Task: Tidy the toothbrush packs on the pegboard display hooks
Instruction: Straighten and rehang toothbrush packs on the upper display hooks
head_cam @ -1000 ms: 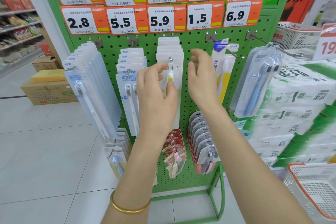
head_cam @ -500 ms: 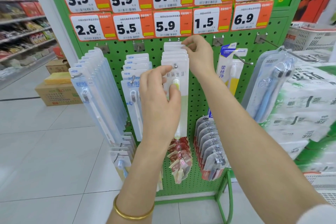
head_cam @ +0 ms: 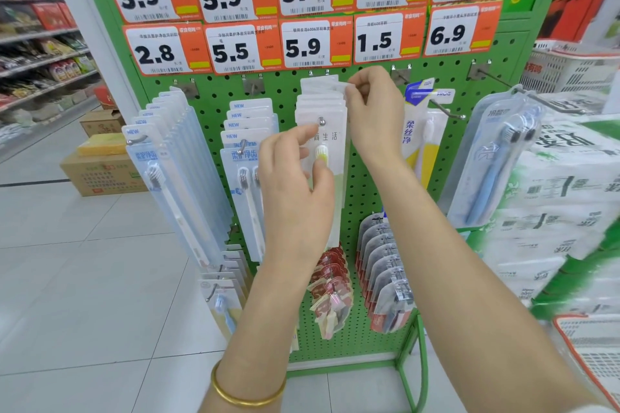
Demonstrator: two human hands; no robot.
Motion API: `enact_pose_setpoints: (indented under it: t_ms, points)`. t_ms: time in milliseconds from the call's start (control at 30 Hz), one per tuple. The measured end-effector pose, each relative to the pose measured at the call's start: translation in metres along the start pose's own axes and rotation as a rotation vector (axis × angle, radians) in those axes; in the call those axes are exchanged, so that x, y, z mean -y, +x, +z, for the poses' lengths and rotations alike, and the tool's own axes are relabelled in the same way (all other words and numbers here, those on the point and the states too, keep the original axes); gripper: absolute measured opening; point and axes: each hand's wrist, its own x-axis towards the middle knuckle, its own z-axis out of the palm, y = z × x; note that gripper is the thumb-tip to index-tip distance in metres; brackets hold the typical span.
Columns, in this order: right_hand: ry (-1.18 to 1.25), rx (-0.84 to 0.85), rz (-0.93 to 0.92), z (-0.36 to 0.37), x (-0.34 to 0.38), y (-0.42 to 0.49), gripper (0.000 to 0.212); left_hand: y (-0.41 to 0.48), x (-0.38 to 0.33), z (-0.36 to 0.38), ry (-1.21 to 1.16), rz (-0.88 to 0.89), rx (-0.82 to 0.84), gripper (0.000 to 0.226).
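Now that the right hand (head_cam: 372, 111) has climbed to pinch the top corner of the rear toothbrush packs (head_cam: 322, 100), the left hand (head_cam: 295, 184) grips the front pack on the middle hook (head_cam: 321, 121) of the pegboard (head_cam: 359, 198); squaring the stack seems under way.

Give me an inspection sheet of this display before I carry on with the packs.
Surface: green pegboard, price tags along the top.
Job's things: white toothbrush packs on the middle hook; front pack at the hook tip; rear pack close to the board; fuller rows to the left.
Clutter: cardboard boxes on the floor, left.
Hands: left hand grips the front pack, thumb on its face; right hand fingers pinch the rear pack's top corner.
Cables: nothing seen.
Surroundings: stacked wrapped packs right, store shelves left.
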Motion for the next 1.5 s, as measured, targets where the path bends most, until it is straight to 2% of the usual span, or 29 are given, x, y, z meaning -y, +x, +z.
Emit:
enact_pose_setpoints:
  t_ms: [333,467,633,833,967,1167,1233,1333,1500]
  points:
    - [-0.164,-0.140,-0.091,-0.022,-0.002,-0.039,0.012,-0.016,0.005,0.003,-0.044,0.000,-0.023,0.029]
    - [-0.160,-0.162,-0.046,-0.037,-0.015,-0.066,0.009,-0.037,0.013,0.008,-0.087,-0.058,0.025,0.027]
    - [-0.102,-0.114,0.046,-0.066,-0.035,-0.103,0.010,-0.063,0.027,0.019,-0.131,-0.166,0.139,0.022]
    - [0.052,0.048,0.212,-0.096,-0.053,-0.140,0.019,-0.095,0.051,0.038,-0.225,-0.373,0.325,0.019]
    - [0.157,0.109,0.325,-0.102,-0.061,-0.158,0.025,-0.110,0.055,0.049,-0.350,-0.476,0.455,0.002]
    - [0.149,0.118,0.461,-0.102,-0.080,-0.181,0.021,-0.121,0.069,0.062,-0.327,-0.573,0.370,0.017]
    - [0.102,0.178,0.516,-0.102,-0.088,-0.194,0.015,-0.120,0.072,0.064,-0.345,-0.614,0.321,0.020]
    - [0.085,0.293,0.523,-0.098,-0.091,-0.211,0.024,-0.120,0.078,0.069,-0.359,-0.669,0.257,0.025]
    - [0.063,0.304,0.528,-0.088,-0.092,-0.222,0.017,-0.129,0.083,0.072,-0.255,-0.617,0.309,0.028]
